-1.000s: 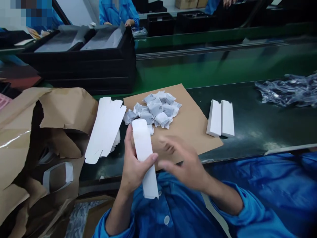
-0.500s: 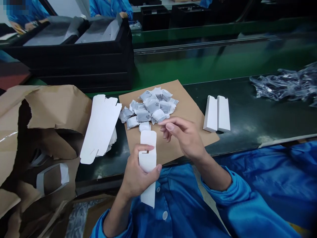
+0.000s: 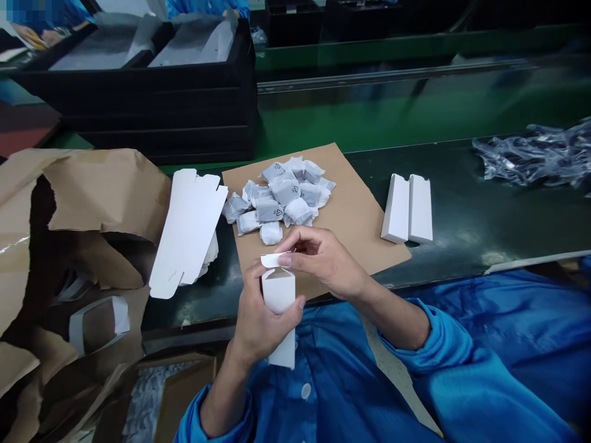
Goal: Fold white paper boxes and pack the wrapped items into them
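A narrow white carton [image 3: 279, 293] stands upright in front of my body, with my left hand [image 3: 263, 317] wrapped round its sides. At its top, my right hand [image 3: 321, 258] pinches the end flap [image 3: 271, 260], which is bent over toward me above the partly open end. Just beyond the carton lies a heap of small packets in pale wrapping [image 3: 281, 194], some printed with a triangle mark. They rest on a brown cardboard sheet [image 3: 355, 215]. Flattened white cartons [image 3: 187, 234] are stacked to the left of my hands.
Two formed white cartons [image 3: 409, 209] stand side by side on the right. Clear plastic bags [image 3: 538, 154] lie farther right. Torn brown cardboard [image 3: 106, 191] fills the left side. Black stacked trays [image 3: 161, 117] stand behind, with people in blue sleeves beyond them.
The carton has opened from flat into a box shape in my left hand. My right hand has come down and left onto the top flap, which is now folded over.
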`<state>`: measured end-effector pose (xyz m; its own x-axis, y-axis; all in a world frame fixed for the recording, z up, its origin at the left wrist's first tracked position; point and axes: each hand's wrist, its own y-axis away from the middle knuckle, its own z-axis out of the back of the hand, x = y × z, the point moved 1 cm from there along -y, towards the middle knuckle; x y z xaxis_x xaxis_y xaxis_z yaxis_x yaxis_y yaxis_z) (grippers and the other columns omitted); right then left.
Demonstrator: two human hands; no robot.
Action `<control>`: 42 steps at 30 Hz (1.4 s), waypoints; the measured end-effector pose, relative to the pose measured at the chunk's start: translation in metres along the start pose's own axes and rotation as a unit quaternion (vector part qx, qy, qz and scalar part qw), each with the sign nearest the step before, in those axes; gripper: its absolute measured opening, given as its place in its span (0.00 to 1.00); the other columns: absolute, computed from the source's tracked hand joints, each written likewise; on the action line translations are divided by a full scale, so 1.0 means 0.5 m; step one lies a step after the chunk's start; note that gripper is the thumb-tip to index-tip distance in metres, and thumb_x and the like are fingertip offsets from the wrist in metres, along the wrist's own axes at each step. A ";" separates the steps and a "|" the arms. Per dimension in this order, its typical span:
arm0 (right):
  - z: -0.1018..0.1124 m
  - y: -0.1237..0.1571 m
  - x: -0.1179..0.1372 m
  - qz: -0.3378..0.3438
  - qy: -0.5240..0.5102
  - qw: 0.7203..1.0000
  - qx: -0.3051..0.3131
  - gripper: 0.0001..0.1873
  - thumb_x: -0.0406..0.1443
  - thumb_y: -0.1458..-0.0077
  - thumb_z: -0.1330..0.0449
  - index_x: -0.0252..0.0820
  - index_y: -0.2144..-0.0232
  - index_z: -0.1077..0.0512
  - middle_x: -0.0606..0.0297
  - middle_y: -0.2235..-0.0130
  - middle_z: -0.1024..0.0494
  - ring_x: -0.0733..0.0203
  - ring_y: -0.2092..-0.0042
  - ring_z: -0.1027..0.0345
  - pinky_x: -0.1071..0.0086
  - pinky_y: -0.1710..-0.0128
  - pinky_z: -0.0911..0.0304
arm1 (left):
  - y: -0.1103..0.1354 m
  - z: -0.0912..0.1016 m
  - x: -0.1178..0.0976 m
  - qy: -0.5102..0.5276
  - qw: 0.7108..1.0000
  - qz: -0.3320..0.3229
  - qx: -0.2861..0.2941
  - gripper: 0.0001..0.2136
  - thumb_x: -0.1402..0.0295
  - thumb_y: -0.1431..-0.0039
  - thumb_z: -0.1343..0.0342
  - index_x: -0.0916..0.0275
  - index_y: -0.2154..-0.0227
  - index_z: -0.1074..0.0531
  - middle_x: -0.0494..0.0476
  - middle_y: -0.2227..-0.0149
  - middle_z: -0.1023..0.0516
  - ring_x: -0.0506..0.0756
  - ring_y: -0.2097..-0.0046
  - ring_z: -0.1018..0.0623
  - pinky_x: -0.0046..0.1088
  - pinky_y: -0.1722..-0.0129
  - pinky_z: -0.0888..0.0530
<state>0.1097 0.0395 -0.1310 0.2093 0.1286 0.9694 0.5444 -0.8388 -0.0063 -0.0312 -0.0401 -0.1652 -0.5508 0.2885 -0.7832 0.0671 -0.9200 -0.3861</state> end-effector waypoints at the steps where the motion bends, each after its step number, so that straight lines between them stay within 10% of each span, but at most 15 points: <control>1: 0.000 -0.003 -0.004 0.000 -0.014 1.000 -0.003 0.12 0.40 0.51 0.31 0.38 0.68 0.26 0.67 0.69 0.26 0.66 0.67 0.34 0.72 0.67 0.38 | -0.005 0.002 -0.003 -0.014 1.000 -0.009 0.002 0.23 0.67 0.51 0.37 0.59 0.52 0.38 0.58 0.54 0.32 0.58 0.52 0.26 0.38 0.54 0.26; 11: 0.000 -0.014 -0.023 0.011 0.004 1.000 0.021 0.11 0.39 0.50 0.32 0.38 0.68 0.26 0.66 0.67 0.26 0.66 0.66 0.33 0.72 0.66 0.38 | 0.009 0.001 0.007 0.043 0.990 0.133 -0.016 0.28 0.69 0.52 0.36 0.58 0.51 0.45 0.57 0.57 0.29 0.56 0.60 0.21 0.33 0.64 0.22; 24: -0.012 0.017 0.013 0.081 0.185 0.979 0.035 0.04 0.29 0.44 0.40 0.40 0.66 0.25 0.64 0.61 0.22 0.61 0.56 0.28 0.65 0.55 0.32 | 0.014 0.007 -0.004 0.012 0.997 0.074 -0.030 0.41 0.70 0.51 0.36 0.59 0.38 0.55 0.64 0.49 0.28 0.59 0.49 0.23 0.37 0.54 0.23; 29: -0.019 0.026 -0.005 0.203 0.250 0.944 0.076 0.06 0.32 0.44 0.36 0.38 0.62 0.27 0.59 0.57 0.23 0.58 0.52 0.30 0.63 0.50 0.33 | 0.016 0.024 0.002 -0.066 0.997 0.027 0.031 0.31 0.67 0.46 0.40 0.58 0.40 0.45 0.64 0.45 0.30 0.60 0.47 0.24 0.38 0.54 0.23; 39: -0.054 0.049 -0.089 0.274 0.296 0.914 -0.041 0.08 0.33 0.40 0.40 0.40 0.58 0.25 0.57 0.56 0.24 0.58 0.52 0.32 0.63 0.52 0.33 | 0.035 0.020 0.024 -0.063 0.993 0.078 0.066 0.32 0.63 0.45 0.40 0.58 0.39 0.47 0.66 0.41 0.37 0.63 0.43 0.28 0.40 0.52 0.25; 42: -0.038 0.036 -0.079 0.256 0.344 0.903 0.007 0.08 0.33 0.38 0.43 0.41 0.60 0.25 0.60 0.55 0.23 0.60 0.53 0.31 0.65 0.52 0.33 | 0.031 0.005 0.039 -0.008 0.989 0.139 0.043 0.33 0.62 0.47 0.38 0.58 0.40 0.45 0.65 0.41 0.36 0.62 0.43 0.29 0.41 0.49 0.26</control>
<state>0.0956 0.0094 -0.1649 -0.1163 -0.6379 0.7613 0.5300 -0.6881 -0.4956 -0.0432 -0.0494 -0.1853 -0.5342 0.0170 -0.8452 0.1469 -0.9827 -0.1126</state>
